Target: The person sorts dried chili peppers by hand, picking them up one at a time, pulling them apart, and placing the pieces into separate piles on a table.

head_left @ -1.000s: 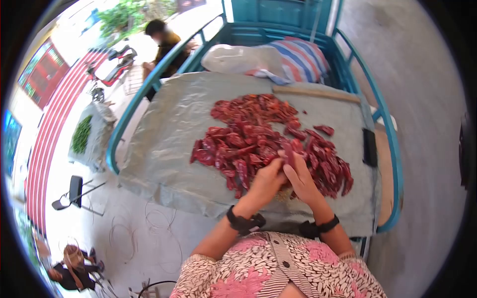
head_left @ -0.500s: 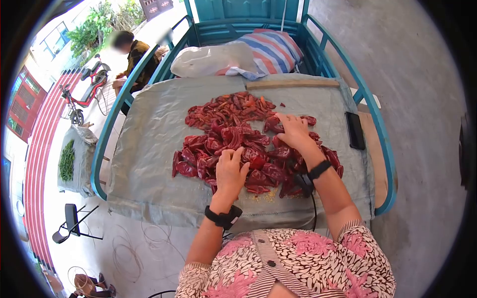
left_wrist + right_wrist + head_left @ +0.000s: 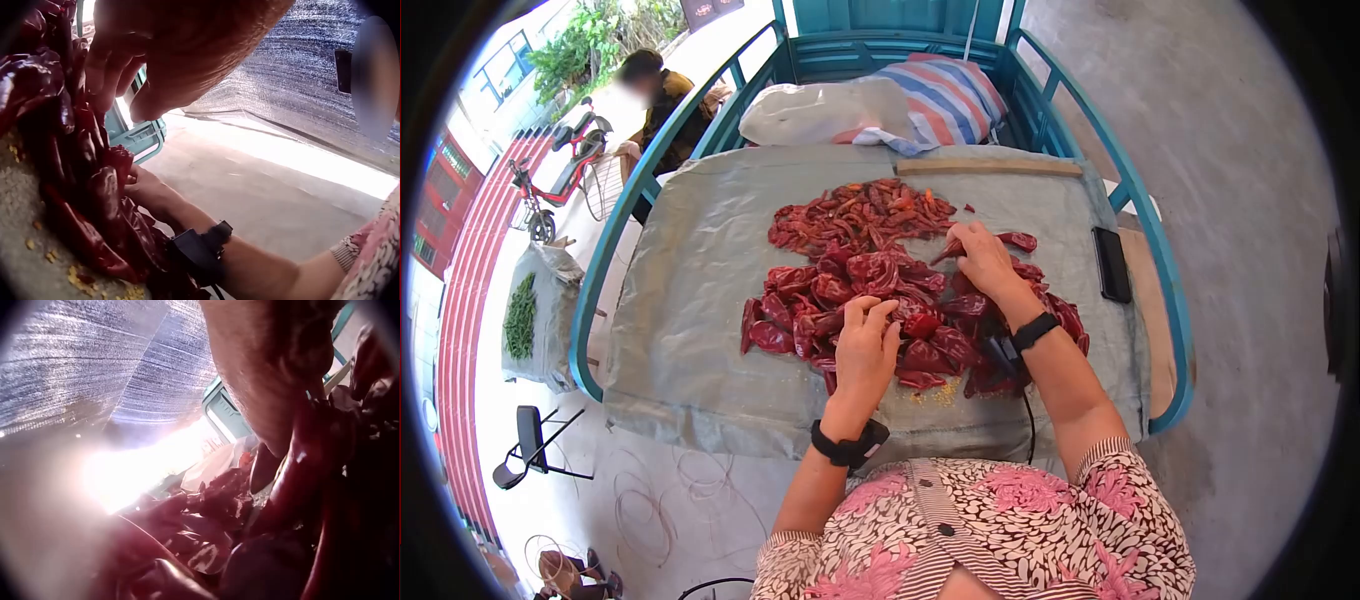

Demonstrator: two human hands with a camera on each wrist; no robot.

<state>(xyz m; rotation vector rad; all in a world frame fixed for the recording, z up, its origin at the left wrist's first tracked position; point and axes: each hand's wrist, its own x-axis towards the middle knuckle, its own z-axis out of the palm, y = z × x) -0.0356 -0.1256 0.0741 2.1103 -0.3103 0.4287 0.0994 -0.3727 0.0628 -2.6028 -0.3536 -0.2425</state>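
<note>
Dried red peppers (image 3: 870,275) lie heaped on a grey cloth (image 3: 690,300), with a pile of smaller, brighter ones (image 3: 860,215) behind. The left hand (image 3: 865,355) rests at the heap's front left, fingers loosely bent and nothing visible in its grip; its fingers (image 3: 112,75) hang beside peppers (image 3: 87,144) in the left wrist view. At the heap's back right, the right hand (image 3: 988,262) pinches a dark red pepper (image 3: 947,251). The right wrist view shows that hand (image 3: 269,375) close over glossy peppers (image 3: 319,444), its fingertips partly hidden.
A black phone (image 3: 1112,264) lies at the cloth's right edge. Behind are a wooden strip (image 3: 990,168), a striped sack (image 3: 950,100) and blue cart rails (image 3: 1145,210). A person (image 3: 665,110) sits beyond the left rail; a folding chair (image 3: 530,440) stands lower left.
Since the first frame, the hands have separated from together at the heap's front: left to the left, right to the back right. Over the last half second the right fingers have closed on a pepper.
</note>
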